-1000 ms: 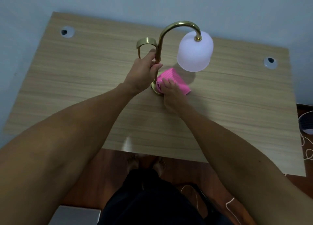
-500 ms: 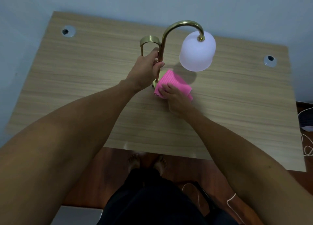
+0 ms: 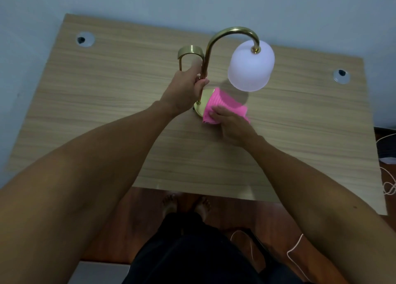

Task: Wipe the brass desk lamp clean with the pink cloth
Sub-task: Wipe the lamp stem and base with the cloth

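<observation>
The brass desk lamp (image 3: 216,37) stands at the middle back of the wooden desk (image 3: 107,103), with a curved neck, a small brass handle loop and a white frosted shade (image 3: 250,66) hanging to the right. My left hand (image 3: 185,88) is closed around the lamp's upright stem. My right hand (image 3: 231,123) presses the folded pink cloth (image 3: 222,105) onto the round brass base (image 3: 200,109), covering most of the base's right side.
Two round cable grommets sit in the desk, one at the back left (image 3: 85,39) and one at the right (image 3: 341,76). A white cord (image 3: 389,185) lies on the floor to the right. My feet (image 3: 186,204) stand below the front edge.
My right hand has slid the pink cloth rightward across the lamp base, uncovering its left part. My left hand keeps its grip on the stem.
</observation>
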